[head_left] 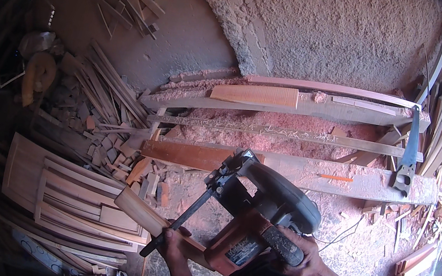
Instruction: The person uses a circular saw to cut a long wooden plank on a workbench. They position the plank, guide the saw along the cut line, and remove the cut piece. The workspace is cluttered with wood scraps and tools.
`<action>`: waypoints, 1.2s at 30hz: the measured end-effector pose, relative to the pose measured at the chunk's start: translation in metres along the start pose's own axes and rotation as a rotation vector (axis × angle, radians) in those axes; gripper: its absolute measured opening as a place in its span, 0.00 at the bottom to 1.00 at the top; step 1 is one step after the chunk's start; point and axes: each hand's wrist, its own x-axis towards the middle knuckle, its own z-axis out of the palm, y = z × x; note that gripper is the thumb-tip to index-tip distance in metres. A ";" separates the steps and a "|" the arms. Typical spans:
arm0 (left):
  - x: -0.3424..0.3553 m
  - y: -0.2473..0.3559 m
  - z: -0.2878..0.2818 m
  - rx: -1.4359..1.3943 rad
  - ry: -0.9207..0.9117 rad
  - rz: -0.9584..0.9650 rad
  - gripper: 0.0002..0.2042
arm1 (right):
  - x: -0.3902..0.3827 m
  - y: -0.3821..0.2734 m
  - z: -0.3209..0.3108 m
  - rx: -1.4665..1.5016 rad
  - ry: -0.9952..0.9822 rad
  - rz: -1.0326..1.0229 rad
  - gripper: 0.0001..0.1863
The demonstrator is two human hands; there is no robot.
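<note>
And the circular saw [255, 213] is gripped before the torso by the right hand [308, 258]; the left hand [177, 247] is curled at board [142, 209] and guide bar [191, 210], its pinch unclear; both are best kept steady.

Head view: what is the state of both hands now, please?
Left hand: closed on the wooden piece.
Right hand: closed around the dark handle of the power tool.

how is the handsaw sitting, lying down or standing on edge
Lying down: the handsaw shows its broad side to the camera, with its handle over the near plank and its blade stretching away from the person.
</note>
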 end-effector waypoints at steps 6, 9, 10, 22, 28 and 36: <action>0.003 -0.014 0.000 -0.096 -0.014 -0.071 0.26 | -0.001 0.001 -0.001 -0.056 -0.108 -0.065 0.47; 0.001 -0.014 0.007 -0.019 -0.081 -0.054 0.27 | -0.002 -0.002 0.005 -0.091 -0.155 -0.082 0.48; 0.000 -0.013 0.011 0.011 -0.109 -0.032 0.28 | -0.002 -0.002 0.007 -0.116 -0.172 -0.077 0.48; -0.017 -0.084 0.004 -0.069 -0.197 -0.314 0.28 | 0.011 0.003 0.015 -0.109 -0.302 -0.024 0.52; -0.034 -0.151 -0.008 0.072 -0.464 -0.504 0.28 | 0.009 0.013 0.015 -0.218 -0.334 0.179 0.46; -0.040 -0.220 -0.011 0.199 -0.655 -0.527 0.28 | 0.049 0.032 0.001 -0.324 -0.282 0.276 0.41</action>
